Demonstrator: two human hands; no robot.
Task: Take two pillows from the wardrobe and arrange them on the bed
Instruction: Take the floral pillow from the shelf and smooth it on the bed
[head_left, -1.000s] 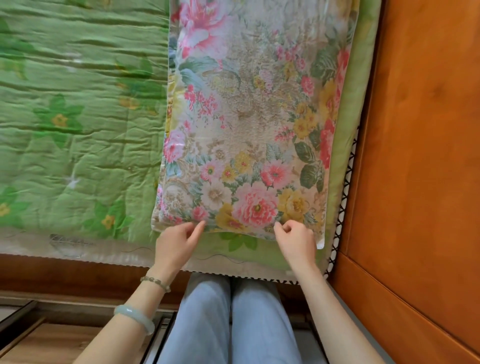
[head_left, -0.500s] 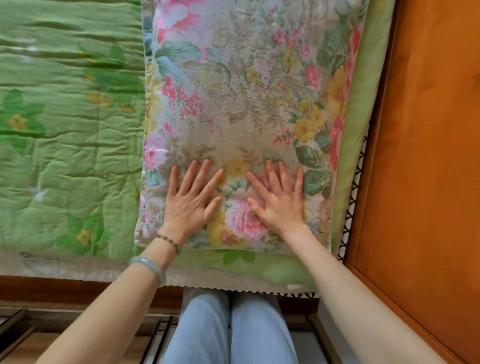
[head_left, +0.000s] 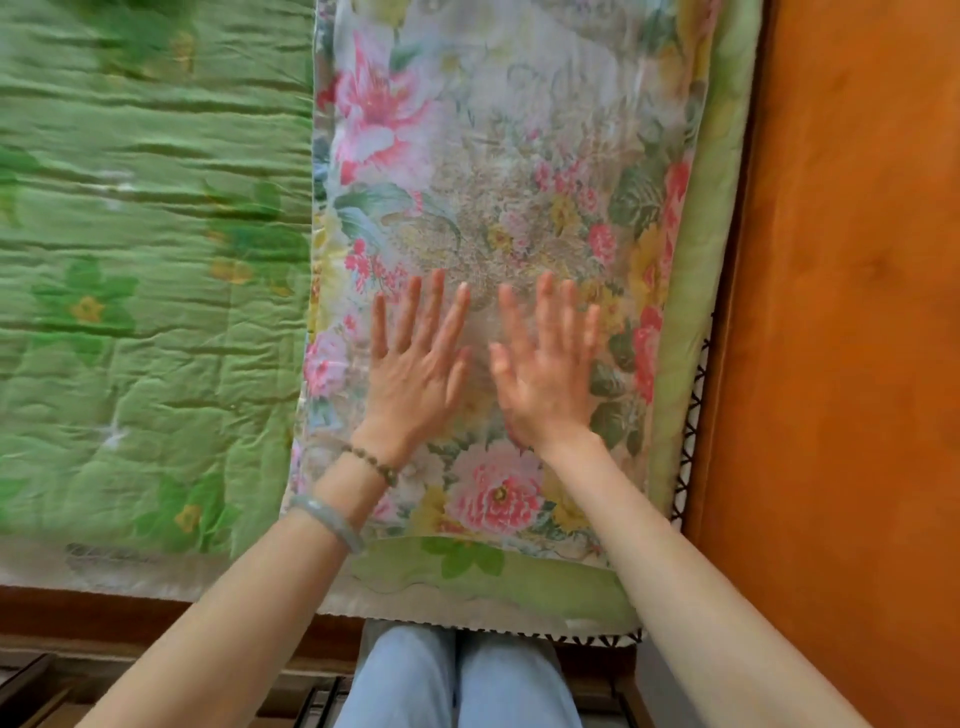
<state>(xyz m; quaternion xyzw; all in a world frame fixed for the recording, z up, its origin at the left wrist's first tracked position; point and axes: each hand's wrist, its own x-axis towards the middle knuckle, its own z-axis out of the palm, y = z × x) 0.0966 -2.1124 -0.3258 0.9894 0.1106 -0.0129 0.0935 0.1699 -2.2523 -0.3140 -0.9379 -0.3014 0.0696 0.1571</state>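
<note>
Pillow (head_left: 493, 182), flowered in pink, yellow and green on a pale ground, was shown lying flat on the bed (head_left: 156, 613). One long side ran parallel to the wooden panel (head_left: 841, 312) and just beside it. Between the pillow and the panel only two things were seen: a narrow strip of the green quilt (head_left: 145, 312) and the dark lattice edging (head_left: 693, 405) of an underlying mat, which lay closest to the panel. The greater part of the quilt, wrinkled and printed with green and yellow flowers, was spread on the side of the pillow away from the panel.

Both hands were laid palm down on the half of the pillow nearer the wearer, side by side and close together but apart. The right hand (head_left: 545, 384) was placed nearer the panel, with its fingers straight and slightly fanned. Its outline was smeared by motion blur, so how firmly it bore on the cloth could not be told. The left hand (head_left: 410, 379) was placed farther from the panel, fingers likewise straight and spread, with the thumb turned toward the right hand. Nothing was gripped or pinched by either hand.

On the left wrist a bead bracelet (head_left: 371, 464) was worn, and a pale green bangle (head_left: 327, 519) lay a little farther up the forearm. Legs in light blue jeans (head_left: 457, 680) were seen at the foot of the frame, between the two forearms and away from the panel, where the quilt ended.
</note>
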